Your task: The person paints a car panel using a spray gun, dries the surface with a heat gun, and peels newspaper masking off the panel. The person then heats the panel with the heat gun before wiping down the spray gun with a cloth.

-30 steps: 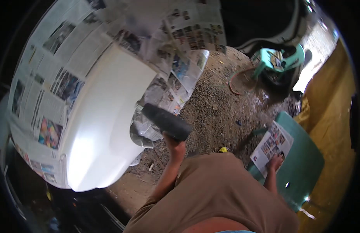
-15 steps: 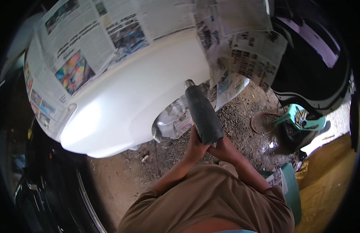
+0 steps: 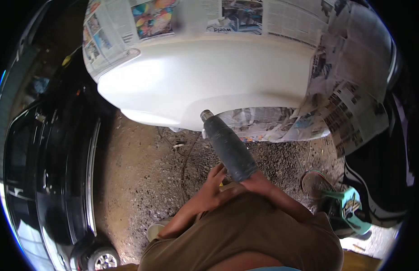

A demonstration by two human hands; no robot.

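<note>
The dark tool (image 3: 230, 148) hung in the air in front of the person, slanted, its bare metal nozzle (image 3: 205, 115) pointing up and away from the body and overlapping, in this view, the lower edge of the white panel (image 3: 245, 67) at the near corner of the arch; how wide a gap lay between nozzle and panel could not be told. The right hand (image 3: 259, 182) was clamped on the rear of the tool, though the tool's body hid most of its fingers. The left hand (image 3: 214, 189) was partly open, thumb and fingers apart, just beside the tool's rear end; whether a fingertip touched it was unclear. Holding it well seemed to call for a firm right grip and a steady wrist, with the nozzle clear of the painted face and of the thin paper, and the left fingers well back from the metal tip. Newspaper (image 3: 281, 18) bordered the panel along its upper edge and filled the arch below. Farther out lay the gritty ground (image 3: 132, 189), with a black vehicle (image 3: 51, 149) along its left side and a pale green chair (image 3: 363, 227) toward the right, small items on its seat.
</note>
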